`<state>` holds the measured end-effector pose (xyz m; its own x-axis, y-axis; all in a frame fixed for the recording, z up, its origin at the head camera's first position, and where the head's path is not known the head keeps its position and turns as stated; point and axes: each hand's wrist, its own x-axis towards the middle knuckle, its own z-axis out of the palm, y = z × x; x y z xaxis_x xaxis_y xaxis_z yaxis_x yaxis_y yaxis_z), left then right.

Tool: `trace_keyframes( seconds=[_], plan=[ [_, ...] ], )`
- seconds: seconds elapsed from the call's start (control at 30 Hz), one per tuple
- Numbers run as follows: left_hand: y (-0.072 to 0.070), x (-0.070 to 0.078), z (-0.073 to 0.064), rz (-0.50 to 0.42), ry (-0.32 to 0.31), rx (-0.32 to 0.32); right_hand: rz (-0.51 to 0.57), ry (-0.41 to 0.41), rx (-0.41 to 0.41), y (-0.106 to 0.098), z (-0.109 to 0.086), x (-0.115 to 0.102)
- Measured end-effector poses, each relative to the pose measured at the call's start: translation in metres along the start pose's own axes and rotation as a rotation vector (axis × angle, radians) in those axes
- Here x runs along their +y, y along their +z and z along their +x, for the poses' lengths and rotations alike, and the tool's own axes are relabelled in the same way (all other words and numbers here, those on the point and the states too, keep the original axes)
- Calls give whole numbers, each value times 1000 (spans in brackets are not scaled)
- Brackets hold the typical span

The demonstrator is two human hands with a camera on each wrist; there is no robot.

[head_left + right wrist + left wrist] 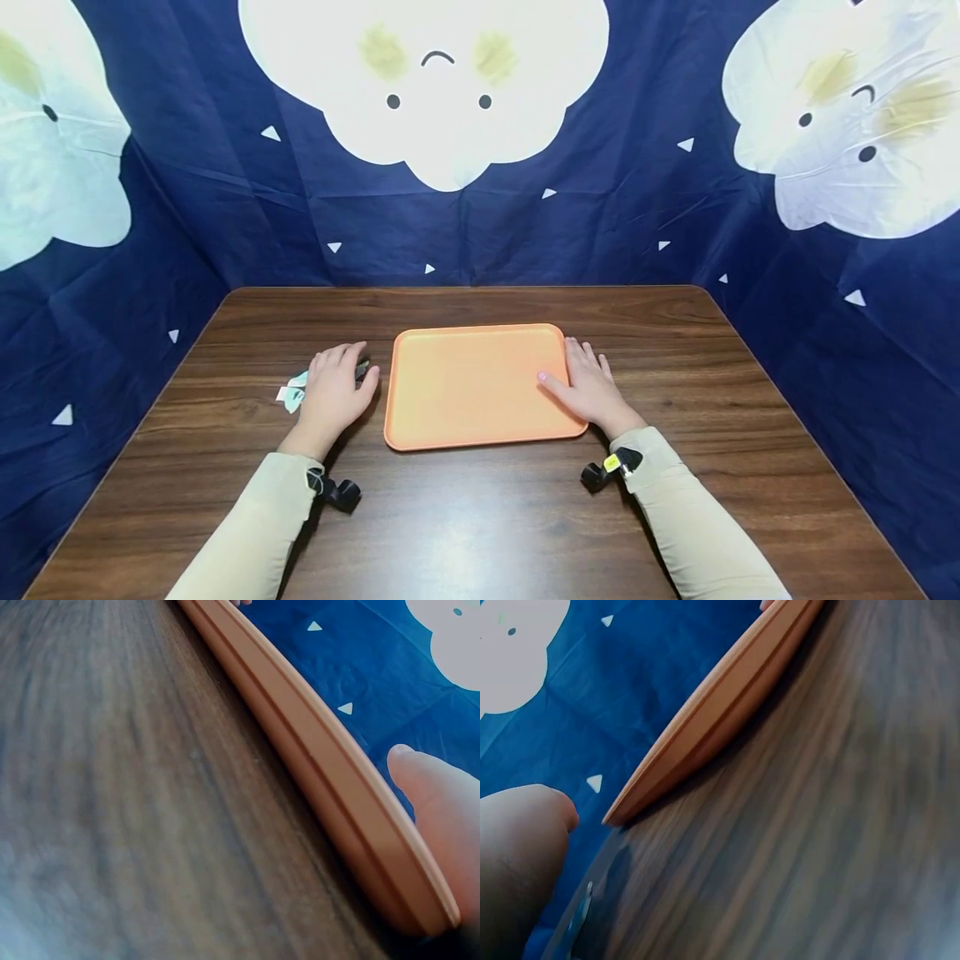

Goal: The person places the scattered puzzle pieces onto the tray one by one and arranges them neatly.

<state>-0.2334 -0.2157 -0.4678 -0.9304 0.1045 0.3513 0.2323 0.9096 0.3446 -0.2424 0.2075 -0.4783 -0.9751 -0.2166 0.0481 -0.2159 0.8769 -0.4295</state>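
Had the left hand (333,400) palm down and loosely spread, thumb apart from the fingers, over a small blue and white thing (292,398); could not tell any hold on it. Probably placed so to have it within the fingers' reach. Had the right hand (592,392) spread at the right edge of the orange tray (480,387), fingers straight along the outside, thumb over the rim, with no curled grip to be seen. Probably set thus to steady it. Found the tray flat on the wooden table (420,537), between both hands, just beside the left thumb yet apart from it.

Could not see beneath the left palm, nor name the dark bit (362,369) by the fingers. Made out only the thumb in the left wrist view, plus a bluish sliver (577,919) low down, perhaps part of the same thing. Saw the right thumb partly behind the rim in the right wrist view, its fingers hidden. Lost both sleeves (247,517) at the bottom of the head view. Saw beyond the table a blue cloth (465,225), its white clouds (442,75) cut off by the picture's edges.
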Motion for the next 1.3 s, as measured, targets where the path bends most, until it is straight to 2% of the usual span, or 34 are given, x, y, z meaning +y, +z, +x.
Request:
trace_keyframes(
  seconds=[0.23, 0.43, 1.07, 1.3],
  plan=[
    [-9, -22, -6, 6, -19, 33, 14, -1, 3, -1, -1, -1],
    [-15, -37, -13, 12, -53, 26, 10, 4, -4, -2, -2, -3],
    [-33, -73, -28, 9, -112, 9, 12, 4, 0, 1, -3, -1],
    [-35, -83, -29, 36, -143, -3, 12, 4, -5, 2, -2, -1]
  ],
)
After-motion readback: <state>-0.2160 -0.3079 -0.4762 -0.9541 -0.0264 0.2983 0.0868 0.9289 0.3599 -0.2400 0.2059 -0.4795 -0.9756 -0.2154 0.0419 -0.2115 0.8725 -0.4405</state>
